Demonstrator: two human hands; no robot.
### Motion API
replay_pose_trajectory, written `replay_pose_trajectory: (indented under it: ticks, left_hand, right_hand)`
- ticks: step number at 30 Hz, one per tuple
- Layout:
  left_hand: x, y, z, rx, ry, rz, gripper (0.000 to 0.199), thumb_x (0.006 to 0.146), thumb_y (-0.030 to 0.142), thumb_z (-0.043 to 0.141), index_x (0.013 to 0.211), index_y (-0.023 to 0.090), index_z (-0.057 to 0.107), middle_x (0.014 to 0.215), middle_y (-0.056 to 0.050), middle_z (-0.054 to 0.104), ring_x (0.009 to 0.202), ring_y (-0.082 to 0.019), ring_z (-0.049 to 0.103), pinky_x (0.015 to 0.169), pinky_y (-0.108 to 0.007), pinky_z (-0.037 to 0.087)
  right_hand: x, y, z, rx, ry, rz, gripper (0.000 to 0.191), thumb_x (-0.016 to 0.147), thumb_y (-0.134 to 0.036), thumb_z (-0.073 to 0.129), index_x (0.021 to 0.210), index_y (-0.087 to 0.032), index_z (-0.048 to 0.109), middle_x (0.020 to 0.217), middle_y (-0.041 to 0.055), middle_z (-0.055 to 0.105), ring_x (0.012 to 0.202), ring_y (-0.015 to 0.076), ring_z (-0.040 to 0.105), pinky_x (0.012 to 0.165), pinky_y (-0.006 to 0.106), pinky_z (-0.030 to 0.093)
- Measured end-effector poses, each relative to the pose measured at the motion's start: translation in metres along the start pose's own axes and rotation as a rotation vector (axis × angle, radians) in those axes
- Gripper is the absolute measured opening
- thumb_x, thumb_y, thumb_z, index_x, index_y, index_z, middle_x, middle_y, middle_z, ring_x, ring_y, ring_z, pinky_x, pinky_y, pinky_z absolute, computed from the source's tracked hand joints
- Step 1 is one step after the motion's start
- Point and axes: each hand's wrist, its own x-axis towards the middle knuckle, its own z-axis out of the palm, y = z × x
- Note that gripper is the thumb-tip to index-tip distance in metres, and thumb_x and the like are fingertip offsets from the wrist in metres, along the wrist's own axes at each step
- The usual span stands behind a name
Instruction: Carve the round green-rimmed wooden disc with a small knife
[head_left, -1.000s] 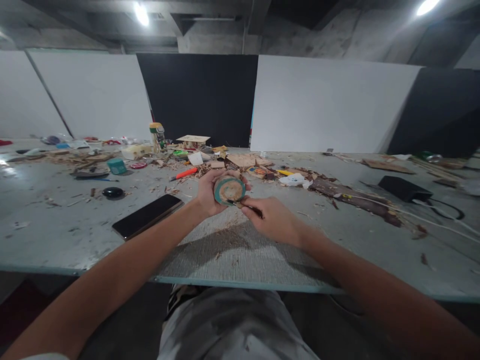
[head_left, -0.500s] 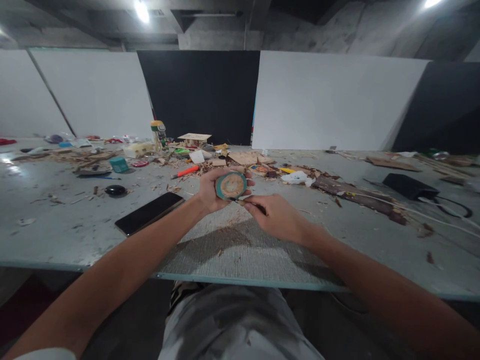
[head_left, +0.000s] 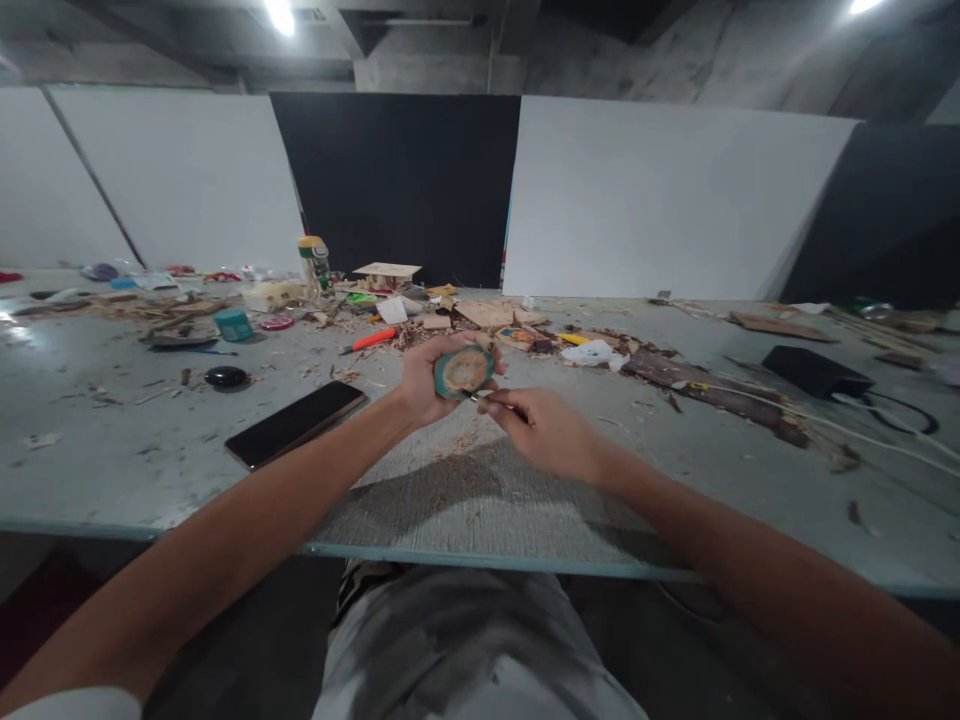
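Observation:
In my left hand (head_left: 426, 378) is a round wooden disc (head_left: 466, 371), teal around the rim with bare pale wood in the middle. Its face is tilted towards me, and my fingers wrap its left side and back. My right hand (head_left: 544, 428) pinches a slim, short-handled tool (head_left: 480, 401) whose thin, shiny tip meets the disc's lower edge. Whether that tip is a blade or bristles is too small to tell. Below both hands, fine wood shavings (head_left: 466, 440) lie on the grey table (head_left: 420, 510).
A phone (head_left: 296, 424) and a black oval object (head_left: 226, 377) lie left of my hands. Beyond are a teal jar (head_left: 233, 323), an orange-handled cutter (head_left: 373, 340) and scattered wood scraps. A bark strip (head_left: 712, 398), a white cable and a black box (head_left: 815, 370) occupy the right.
The disc has tipped in my left hand, so its face looks narrower. My right hand stays at its lower edge, with slightly more of the tool's tip showing.

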Motion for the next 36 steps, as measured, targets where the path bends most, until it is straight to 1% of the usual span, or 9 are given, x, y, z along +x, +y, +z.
replay_pose_trajectory:
  ticks: [2, 7, 10, 13, 21, 24, 27, 31, 36]
  left_hand:
    - [0.001, -0.002, -0.001, 0.042, 0.005, 0.016, 0.025, 0.072, 0.026, 0.05, 0.082, 0.009, 0.066, 0.084, -0.015, 0.067, 0.076, -0.025, 0.067, 0.062, -0.033, 0.054]
    - [0.001, -0.003, -0.002, 0.062, -0.004, 0.02, 0.028, 0.072, 0.028, 0.05, 0.081, 0.008, 0.067, 0.083, -0.014, 0.067, 0.073, -0.024, 0.066, 0.061, -0.031, 0.052]
    - [0.0, -0.001, -0.001, 0.077, -0.005, 0.03, 0.028, 0.073, 0.028, 0.05, 0.081, 0.009, 0.068, 0.081, -0.013, 0.066, 0.072, -0.022, 0.065, 0.063, -0.031, 0.053]
    - [0.0, 0.0, -0.001, 0.092, -0.008, 0.037, 0.027, 0.073, 0.028, 0.05, 0.081, 0.01, 0.067, 0.082, -0.013, 0.067, 0.07, -0.021, 0.065, 0.063, -0.031, 0.053]
    - [0.001, -0.003, -0.002, 0.097, -0.038, 0.019, 0.031, 0.072, 0.03, 0.049, 0.082, 0.008, 0.068, 0.08, -0.015, 0.067, 0.07, -0.023, 0.065, 0.064, -0.032, 0.051]
    - [0.001, -0.004, -0.004, 0.094, -0.027, 0.028, 0.031, 0.072, 0.03, 0.05, 0.083, 0.008, 0.068, 0.082, -0.015, 0.068, 0.071, -0.023, 0.065, 0.064, -0.033, 0.052]
    - [0.002, -0.005, -0.007, 0.137, -0.044, 0.051, 0.029, 0.072, 0.03, 0.051, 0.083, 0.009, 0.069, 0.084, -0.015, 0.068, 0.071, -0.023, 0.066, 0.064, -0.032, 0.052]
    - [0.003, -0.004, -0.011, 0.166, -0.048, 0.062, 0.031, 0.074, 0.031, 0.051, 0.087, 0.009, 0.069, 0.089, -0.015, 0.069, 0.075, -0.023, 0.066, 0.068, -0.033, 0.054]
    - [0.004, -0.003, -0.01, 0.097, -0.01, 0.037, 0.031, 0.073, 0.029, 0.051, 0.086, 0.009, 0.069, 0.089, -0.015, 0.069, 0.079, -0.024, 0.067, 0.07, -0.035, 0.055]
  right_hand:
    - [0.0, -0.001, 0.002, -0.005, -0.028, 0.019, 0.036, 0.097, -0.03, 0.039, 0.088, -0.015, 0.071, 0.067, 0.0047, 0.066, 0.055, 0.0133, 0.051, 0.054, 0.026, 0.03]
    - [-0.003, -0.003, 0.007, -0.225, 0.061, 0.066, 0.034, 0.095, -0.029, 0.042, 0.117, -0.017, 0.066, 0.081, 0.0099, 0.072, 0.064, 0.0185, 0.059, 0.058, 0.028, 0.032]
    - [0.0, -0.001, 0.009, -0.06, 0.032, 0.014, 0.032, 0.096, -0.027, 0.041, 0.105, -0.016, 0.069, 0.083, 0.0085, 0.072, 0.068, 0.0175, 0.06, 0.061, 0.027, 0.035]
    - [0.002, 0.001, 0.009, 0.065, -0.019, 0.0, 0.034, 0.097, -0.027, 0.037, 0.091, -0.015, 0.069, 0.072, 0.0054, 0.068, 0.06, 0.0151, 0.056, 0.057, 0.026, 0.035]
    - [-0.003, 0.006, 0.011, -0.278, 0.051, 0.0, 0.037, 0.096, -0.032, 0.042, 0.124, -0.019, 0.062, 0.077, 0.0075, 0.071, 0.06, 0.0182, 0.058, 0.057, 0.028, 0.03]
    - [0.0, 0.006, 0.012, -0.112, 0.055, -0.027, 0.032, 0.096, -0.029, 0.042, 0.11, -0.017, 0.068, 0.081, 0.0068, 0.071, 0.062, 0.0159, 0.057, 0.059, 0.027, 0.033]
    - [0.004, 0.005, 0.011, 0.097, -0.013, 0.018, 0.032, 0.095, -0.026, 0.04, 0.092, -0.015, 0.069, 0.068, 0.0027, 0.062, 0.057, 0.0132, 0.049, 0.057, 0.026, 0.032]
    - [0.005, 0.005, 0.008, 0.324, -0.149, 0.078, 0.039, 0.098, -0.032, 0.034, 0.101, -0.015, 0.068, 0.055, -0.0027, 0.048, 0.049, 0.0119, 0.041, 0.051, 0.025, 0.03]
    - [0.001, 0.009, 0.006, 0.105, 0.036, -0.098, 0.027, 0.093, -0.03, 0.047, 0.092, -0.016, 0.071, 0.073, 0.0031, 0.066, 0.061, 0.0134, 0.051, 0.059, 0.026, 0.032]
